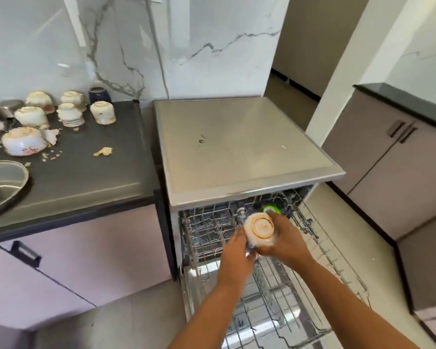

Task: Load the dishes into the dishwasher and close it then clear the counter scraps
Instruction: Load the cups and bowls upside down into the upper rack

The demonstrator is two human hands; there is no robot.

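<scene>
While your two hands meet over the open dishwasher (249,152), you hold a white bowl (261,226) upside down, its ringed foot facing the camera, above the pulled-out upper rack (212,230). Your right hand (283,244) wraps around the bowl's right side and underside, fingers curled on it. Your left hand (237,250) sits against the bowl's lower left edge; motion blur there makes it hard to say, but its fingers seem to pinch the rim, perhaps along with something shiny just beneath. Behind the bowl, a green item (272,210) rests deeper in the same rack. The lower rack (287,306) is also drawn out over the dropped door, nearer to you.

On the dark counter (86,172) to your left, several more white bowls (32,117) stand inverted near the marble wall, beside a dark blue cup (100,94). Pale scraps (103,151) lie scattered in front of them, and a steel plate (3,182) rests at the counter's left edge.
</scene>
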